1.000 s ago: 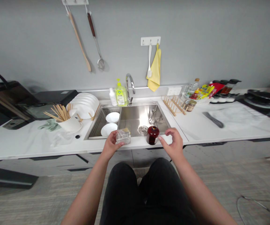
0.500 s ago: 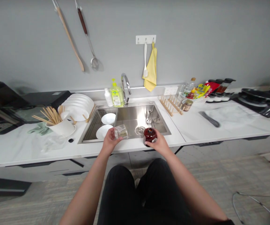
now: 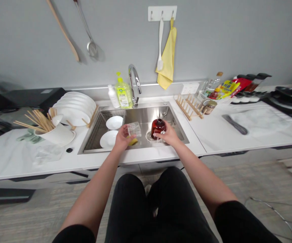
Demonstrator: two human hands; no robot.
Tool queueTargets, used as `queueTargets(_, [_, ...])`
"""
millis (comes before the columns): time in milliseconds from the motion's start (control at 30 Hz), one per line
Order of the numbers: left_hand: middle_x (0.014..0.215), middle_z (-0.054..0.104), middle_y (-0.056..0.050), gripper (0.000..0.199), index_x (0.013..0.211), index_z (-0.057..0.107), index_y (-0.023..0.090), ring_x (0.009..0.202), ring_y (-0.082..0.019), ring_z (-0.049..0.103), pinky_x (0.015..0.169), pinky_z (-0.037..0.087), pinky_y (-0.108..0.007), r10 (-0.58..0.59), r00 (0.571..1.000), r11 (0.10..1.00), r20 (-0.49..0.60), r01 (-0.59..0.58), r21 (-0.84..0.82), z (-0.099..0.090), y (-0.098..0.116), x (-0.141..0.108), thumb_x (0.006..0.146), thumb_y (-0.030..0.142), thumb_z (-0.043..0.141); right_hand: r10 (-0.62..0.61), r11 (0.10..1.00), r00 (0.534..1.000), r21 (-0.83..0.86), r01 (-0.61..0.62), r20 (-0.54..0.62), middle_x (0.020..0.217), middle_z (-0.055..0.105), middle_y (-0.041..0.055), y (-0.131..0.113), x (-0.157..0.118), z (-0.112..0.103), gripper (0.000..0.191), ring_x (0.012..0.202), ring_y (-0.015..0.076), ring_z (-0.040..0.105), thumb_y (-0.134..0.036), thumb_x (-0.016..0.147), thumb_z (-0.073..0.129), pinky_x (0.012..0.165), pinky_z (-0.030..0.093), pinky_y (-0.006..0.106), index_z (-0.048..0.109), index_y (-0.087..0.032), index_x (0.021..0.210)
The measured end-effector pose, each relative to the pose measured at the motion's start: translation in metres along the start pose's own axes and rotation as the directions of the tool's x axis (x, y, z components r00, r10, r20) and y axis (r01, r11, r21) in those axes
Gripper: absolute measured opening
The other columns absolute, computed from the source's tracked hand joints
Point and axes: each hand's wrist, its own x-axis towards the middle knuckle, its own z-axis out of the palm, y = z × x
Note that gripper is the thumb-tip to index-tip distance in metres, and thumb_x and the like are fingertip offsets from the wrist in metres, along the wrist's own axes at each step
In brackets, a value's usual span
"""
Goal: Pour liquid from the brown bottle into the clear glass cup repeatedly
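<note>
Right grip around red bottle

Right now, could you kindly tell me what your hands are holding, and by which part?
The left hand holds a clear square container by its lower edge, a yellow sponge beneath it; the right hand grips a dark red jar around its base.

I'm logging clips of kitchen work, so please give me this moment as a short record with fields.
left hand: holds a clear square container with a yellow sponge against its underside
right hand: holds a dark red bottle upright
position: both hands above a stainless steel sink, in front of a chrome faucet
nearby: two white dishes on a wire rack in the sink's left side
</note>
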Motion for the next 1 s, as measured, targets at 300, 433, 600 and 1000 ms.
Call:
queueTargets(300, [0.141, 0.075, -0.014, 0.08, 0.134, 0.061, 0.024, 0.129, -0.033, 0.075, 0.116, 0.059, -0.055, -0.001, 1.0, 0.999, -0.023, 0.002, 0.046, 0.002, -0.03, 0.024, 0.068, 0.041, 0.102, 0.035, 0.995, 0.996, -0.097, -0.027, 0.079, 0.134, 0.082, 0.0079, 0.046, 0.028, 0.031, 0.086, 0.122, 0.0332, 0.08, -0.032, 0.067, 0.102, 0.117, 0.06, 0.054, 0.066, -0.026, 0.144])
queueTargets(433, [0.14, 0.075, -0.014, 0.08, 0.136, 0.062, 0.025, 0.129, -0.033, 0.075, 0.12, 0.057, -0.058, 0.033, 0.998, 0.998, 0.05, -0.036, 0.06, 0.004, -0.033, 0.02, 0.069, 0.04, 0.102, 0.018, 0.999, 0.989, -0.049, -0.011, 0.143, 0.133, 0.082, 0.0084, 0.049, 0.025, 0.033, 0.082, 0.117, 0.032, 0.082, -0.041, 0.07, 0.104, 0.112, 0.062, 0.05, 0.068, -0.025, 0.142])
queueTargets(600, [0.142, 0.073, -0.014, 0.077, 0.139, 0.063, 0.024, 0.127, -0.032, 0.075, 0.121, 0.057, -0.057, 0.059, 0.996, 0.994, 0.063, -0.064, 0.089, 0.006, -0.029, 0.018, 0.073, 0.041, 0.1, -0.037, 0.994, 0.983, -0.093, 0.054, 0.179, 0.137, 0.082, 0.0109, 0.042, 0.021, 0.032, 0.086, 0.124, 0.035, 0.08, -0.042, 0.068, 0.107, 0.114, 0.06, 0.05, 0.07, -0.024, 0.143])
queueTargets(1000, [0.147, 0.073, -0.016, 0.085, 0.145, 0.066, 0.022, 0.132, -0.034, 0.073, 0.123, 0.056, -0.058, 0.03, 0.995, 0.986, 0.092, -0.045, 0.16, 0.003, -0.032, 0.018, 0.07, 0.043, 0.101, -0.057, 0.978, 0.976, -0.186, 0.097, 0.21, 0.137, 0.083, 0.0097, 0.041, 0.019, 0.031, 0.09, 0.124, 0.0347, 0.081, -0.037, 0.067, 0.107, 0.112, 0.061, 0.049, 0.069, -0.025, 0.147])
